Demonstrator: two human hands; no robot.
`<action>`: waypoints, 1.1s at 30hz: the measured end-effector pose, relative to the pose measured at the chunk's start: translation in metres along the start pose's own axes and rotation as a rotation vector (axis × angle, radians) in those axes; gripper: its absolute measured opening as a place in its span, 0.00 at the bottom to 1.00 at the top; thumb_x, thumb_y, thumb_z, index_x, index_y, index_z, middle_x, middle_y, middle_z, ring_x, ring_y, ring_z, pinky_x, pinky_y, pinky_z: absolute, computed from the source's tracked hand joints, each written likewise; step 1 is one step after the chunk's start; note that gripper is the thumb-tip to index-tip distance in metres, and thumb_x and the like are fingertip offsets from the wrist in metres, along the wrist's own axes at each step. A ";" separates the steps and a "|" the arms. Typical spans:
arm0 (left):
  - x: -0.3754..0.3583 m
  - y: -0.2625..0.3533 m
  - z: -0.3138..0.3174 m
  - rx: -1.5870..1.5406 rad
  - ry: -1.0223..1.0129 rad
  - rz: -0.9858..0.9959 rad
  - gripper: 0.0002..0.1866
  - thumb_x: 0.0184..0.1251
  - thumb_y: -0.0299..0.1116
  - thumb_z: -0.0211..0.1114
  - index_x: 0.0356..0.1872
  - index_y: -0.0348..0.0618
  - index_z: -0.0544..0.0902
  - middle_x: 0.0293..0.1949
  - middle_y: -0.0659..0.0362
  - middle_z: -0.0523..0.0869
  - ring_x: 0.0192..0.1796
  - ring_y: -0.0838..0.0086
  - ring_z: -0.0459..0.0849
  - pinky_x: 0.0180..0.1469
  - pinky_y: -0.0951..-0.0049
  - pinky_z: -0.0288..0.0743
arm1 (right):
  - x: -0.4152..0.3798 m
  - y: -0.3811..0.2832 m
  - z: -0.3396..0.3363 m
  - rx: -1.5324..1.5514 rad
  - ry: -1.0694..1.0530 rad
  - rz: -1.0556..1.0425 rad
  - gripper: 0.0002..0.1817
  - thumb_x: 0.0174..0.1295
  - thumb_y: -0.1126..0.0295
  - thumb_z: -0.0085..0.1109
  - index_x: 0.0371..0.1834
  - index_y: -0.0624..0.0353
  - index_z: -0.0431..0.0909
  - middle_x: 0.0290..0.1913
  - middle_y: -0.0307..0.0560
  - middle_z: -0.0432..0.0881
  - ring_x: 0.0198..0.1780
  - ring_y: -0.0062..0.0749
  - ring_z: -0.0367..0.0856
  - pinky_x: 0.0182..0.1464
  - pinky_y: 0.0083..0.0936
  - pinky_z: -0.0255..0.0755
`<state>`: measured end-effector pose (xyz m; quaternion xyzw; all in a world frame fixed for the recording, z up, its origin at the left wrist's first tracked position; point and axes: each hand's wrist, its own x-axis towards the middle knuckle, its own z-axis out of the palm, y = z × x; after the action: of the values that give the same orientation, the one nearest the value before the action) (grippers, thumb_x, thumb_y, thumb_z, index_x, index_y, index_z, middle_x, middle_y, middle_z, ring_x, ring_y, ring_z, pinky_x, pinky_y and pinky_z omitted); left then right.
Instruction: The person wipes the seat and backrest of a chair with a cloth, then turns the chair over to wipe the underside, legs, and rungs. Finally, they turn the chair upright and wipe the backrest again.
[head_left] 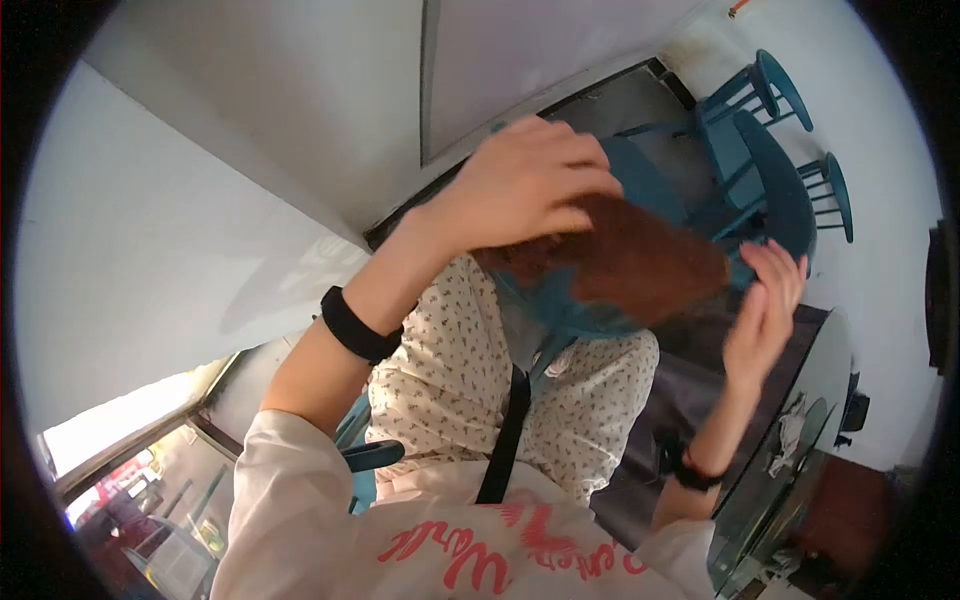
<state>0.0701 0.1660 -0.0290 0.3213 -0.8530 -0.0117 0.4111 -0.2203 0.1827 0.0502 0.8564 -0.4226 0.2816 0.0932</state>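
A reddish-brown, soft-looking piece [650,255], blurred by motion, hangs above my knees; I cannot tell whether it is cloth or hair. Its edge is ragged, and a teal surface shows past it. My left hand [535,185] is closed at its upper left edge, fingers curled over and thumb beneath. Beyond its right end is my right hand [765,305], with fingers stretched out and the palm facing the piece. Black bands circle both wrists.
I sit in patterned trousers [440,350] with a black strap [508,435] across my lap. Teal chairs [770,185] stand ahead to the right. A glass-topped table [825,370] is at my right, a white wall [180,210] at my left.
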 end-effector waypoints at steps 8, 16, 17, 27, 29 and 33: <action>-0.046 -0.055 0.015 -0.372 0.500 -0.722 0.15 0.68 0.30 0.45 0.52 0.41 0.74 0.48 0.51 0.79 0.53 0.60 0.75 0.58 0.65 0.65 | 0.050 0.001 0.043 0.070 0.137 -0.149 0.07 0.61 0.69 0.50 0.38 0.54 0.79 0.38 0.42 0.78 0.46 0.37 0.73 0.65 0.42 0.50; -0.064 -0.040 0.030 -1.186 0.445 -1.380 0.20 0.73 0.38 0.41 0.57 0.34 0.69 0.51 0.54 0.76 0.53 0.69 0.74 0.56 0.67 0.68 | 0.040 0.008 0.043 0.084 0.156 -0.117 0.07 0.59 0.70 0.52 0.36 0.54 0.79 0.38 0.40 0.78 0.47 0.34 0.73 0.66 0.43 0.44; -0.064 -0.035 0.026 -1.182 0.446 -1.387 0.20 0.73 0.38 0.41 0.57 0.34 0.69 0.51 0.54 0.76 0.53 0.69 0.74 0.56 0.67 0.68 | 0.040 0.007 0.044 0.090 0.153 -0.115 0.07 0.59 0.70 0.52 0.36 0.54 0.79 0.38 0.40 0.78 0.47 0.34 0.73 0.66 0.43 0.44; -0.049 -0.012 0.025 -0.994 -0.014 -0.975 0.27 0.61 0.34 0.63 0.58 0.33 0.67 0.52 0.55 0.75 0.53 0.67 0.74 0.57 0.66 0.68 | 0.032 0.004 0.046 0.106 0.250 -0.083 0.06 0.57 0.70 0.52 0.35 0.53 0.79 0.36 0.40 0.78 0.47 0.33 0.72 0.67 0.44 0.42; -0.048 -0.005 0.041 -0.938 0.031 -0.929 0.27 0.60 0.34 0.64 0.57 0.33 0.68 0.52 0.54 0.76 0.53 0.67 0.74 0.57 0.66 0.68 | 0.028 0.003 0.045 0.105 0.253 -0.075 0.06 0.56 0.70 0.52 0.35 0.53 0.79 0.36 0.40 0.78 0.47 0.33 0.72 0.67 0.45 0.41; -0.061 -0.008 0.050 -0.645 0.125 -0.693 0.23 0.59 0.36 0.65 0.52 0.35 0.71 0.48 0.54 0.78 0.50 0.67 0.76 0.53 0.65 0.71 | 0.021 0.002 0.045 0.110 0.271 -0.048 0.07 0.56 0.70 0.52 0.34 0.54 0.79 0.36 0.39 0.77 0.48 0.33 0.72 0.67 0.45 0.41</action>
<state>0.0666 0.1813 -0.1062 0.4429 -0.6221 -0.3929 0.5123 -0.1937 0.1492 0.0253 0.8242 -0.3697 0.4149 0.1090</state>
